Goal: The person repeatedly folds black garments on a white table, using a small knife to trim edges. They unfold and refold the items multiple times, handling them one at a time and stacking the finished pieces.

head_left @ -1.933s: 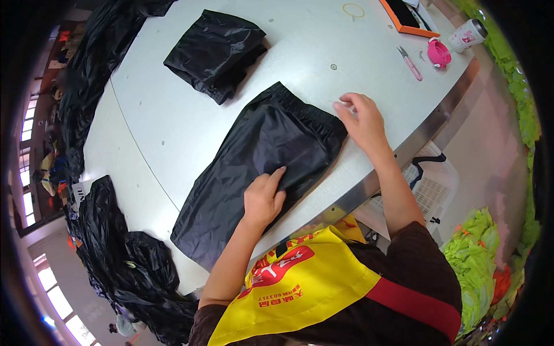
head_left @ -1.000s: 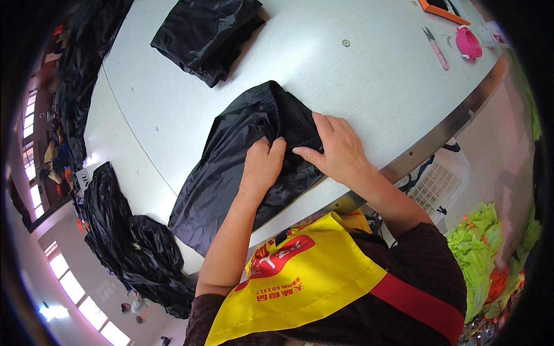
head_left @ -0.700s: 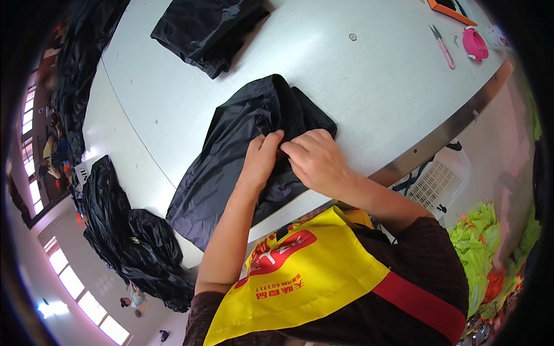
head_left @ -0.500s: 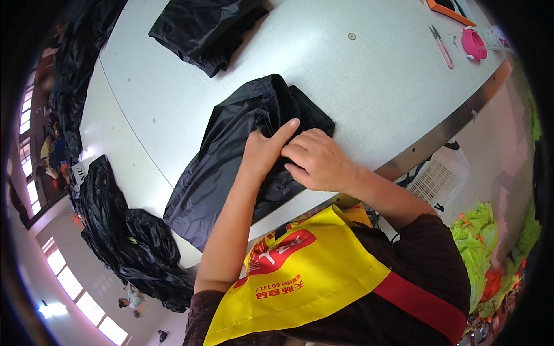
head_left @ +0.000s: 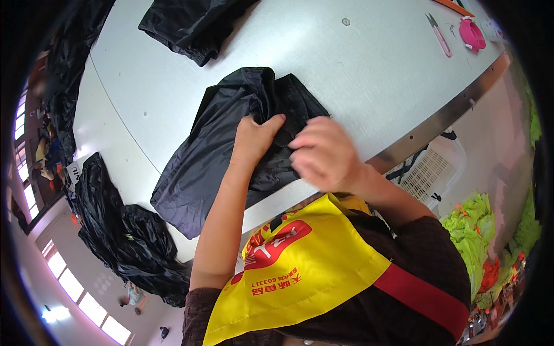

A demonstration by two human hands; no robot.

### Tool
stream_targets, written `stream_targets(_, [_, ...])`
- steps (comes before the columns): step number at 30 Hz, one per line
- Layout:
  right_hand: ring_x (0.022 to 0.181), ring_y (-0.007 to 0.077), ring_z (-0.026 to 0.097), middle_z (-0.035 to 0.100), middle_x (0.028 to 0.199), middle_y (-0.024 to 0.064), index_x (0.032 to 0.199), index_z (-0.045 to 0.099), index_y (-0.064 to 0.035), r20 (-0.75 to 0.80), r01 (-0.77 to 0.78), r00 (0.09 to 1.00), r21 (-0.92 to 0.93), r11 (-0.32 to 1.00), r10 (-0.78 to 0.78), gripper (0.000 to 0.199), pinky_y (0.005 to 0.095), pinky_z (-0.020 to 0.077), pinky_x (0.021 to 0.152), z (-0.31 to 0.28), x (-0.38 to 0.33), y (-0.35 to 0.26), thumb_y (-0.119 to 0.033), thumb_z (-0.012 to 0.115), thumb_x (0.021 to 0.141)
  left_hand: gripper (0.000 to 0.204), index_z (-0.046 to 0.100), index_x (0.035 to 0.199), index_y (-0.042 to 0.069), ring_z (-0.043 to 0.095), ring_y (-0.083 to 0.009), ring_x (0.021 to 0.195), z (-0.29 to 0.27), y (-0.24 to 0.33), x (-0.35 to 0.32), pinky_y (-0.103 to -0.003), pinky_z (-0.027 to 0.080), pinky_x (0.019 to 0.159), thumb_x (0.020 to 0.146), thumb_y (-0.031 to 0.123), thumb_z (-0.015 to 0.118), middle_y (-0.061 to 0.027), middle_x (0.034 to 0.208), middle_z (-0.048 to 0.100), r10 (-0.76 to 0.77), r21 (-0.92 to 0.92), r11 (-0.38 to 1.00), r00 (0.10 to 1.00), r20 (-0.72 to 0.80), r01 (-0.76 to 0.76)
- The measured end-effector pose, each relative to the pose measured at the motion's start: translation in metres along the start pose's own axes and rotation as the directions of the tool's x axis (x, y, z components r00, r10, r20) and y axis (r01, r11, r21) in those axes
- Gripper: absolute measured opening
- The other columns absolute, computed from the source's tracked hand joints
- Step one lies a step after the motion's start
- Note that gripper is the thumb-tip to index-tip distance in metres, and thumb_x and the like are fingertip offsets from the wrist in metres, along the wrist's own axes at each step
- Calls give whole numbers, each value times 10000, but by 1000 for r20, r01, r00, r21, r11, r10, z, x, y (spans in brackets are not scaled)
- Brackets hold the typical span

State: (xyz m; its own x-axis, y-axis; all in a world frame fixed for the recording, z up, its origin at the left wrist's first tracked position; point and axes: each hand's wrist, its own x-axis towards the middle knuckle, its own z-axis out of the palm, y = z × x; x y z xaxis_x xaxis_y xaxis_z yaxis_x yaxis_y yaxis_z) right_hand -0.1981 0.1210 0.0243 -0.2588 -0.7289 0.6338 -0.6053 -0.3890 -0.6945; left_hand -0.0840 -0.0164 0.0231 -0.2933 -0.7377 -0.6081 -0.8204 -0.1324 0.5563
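Observation:
A black garment (head_left: 213,132) of thin, shiny cloth lies bunched on the pale work table near its front edge, its folded end pointing away from me. My left hand (head_left: 255,138) grips the cloth near that end, thumb stretched out on top and the other fingers hidden in the folds. Just to its right, my right hand (head_left: 326,153) hovers at the garment's right side. Motion blurs it; the fingers look curled, and whether they hold any cloth does not show.
Another black garment (head_left: 187,29) lies at the table's far side. More black garments (head_left: 124,230) hang over the left edge. Thread snips (head_left: 440,37) and a pink holder (head_left: 472,34) sit at the far right. Below the right edge are a white basket (head_left: 427,173) and lime-green cloth (head_left: 470,230).
My right hand has drawn away from my left hand, toward the right. The left hand keeps its hold on the cloth. The whole view has shifted slightly.

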Motion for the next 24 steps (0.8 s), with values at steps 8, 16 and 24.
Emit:
stream_targets(8, [609,93,567,616,791,61,1019,593,9,291,-921,378,217,324,879,238,215,452,508,-57,-21,53,-181,547,884,391,601,740,-116,618,-210,674,5,-10,1,-312,475,658,715,268,672,-164,699,632,104,-106,989,995,6,-103])
stream_targets(16, [521,71,533,588,698,35,905,584,6,478,-972,215,193,137,851,210,194,414,446,-36,-14,50,-195,522,907,303,616,723,-92,588,-138,607,7,-18,2,-266,459,600,736,207,659,-89,676,640,131,-296,948,991,33,-115])
stream_targets(24, [477,85,466,495,589,15,788,560,-6,158,-921,379,-37,389,912,216,243,396,450,-59,-19,49,-189,519,894,204,644,762,-54,571,-99,596,5,-24,4,-235,444,573,759,151,638,-40,704,642,121,-501,863,990,70,-70])
